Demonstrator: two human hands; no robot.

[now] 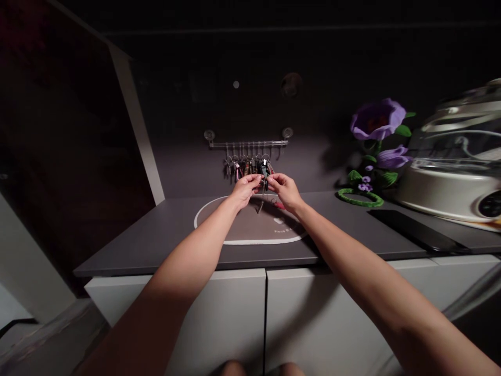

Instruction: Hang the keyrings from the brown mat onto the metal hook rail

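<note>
A small bunch of keys [260, 208] was held at the centre of the frame, above a grey-brown mat [242, 224], with a metal piece left hanging downward. Its upper part was pinched between the fingertips of the left hand [246, 190] and the right hand [285, 190]; what exactly was gripped by each could not be told. The step in hand was judged to be two-handed work at the top of the bunch, for which steady, fine fingertip control seemed to be called for next. Just behind, more keys [246, 166] were hung in a row from a rail [250, 143]; whether the held bunch was free of them could not be made out. A red fob [279, 205] appeared to be laid on the mat. Below, the mat was bounded by the front edge of the desk [156, 230]. At the right, sideways movement was limited by a purple flower [378, 120], a black slab [417, 230] and a pale appliance [450, 188]; more room was left toward the left.
</note>
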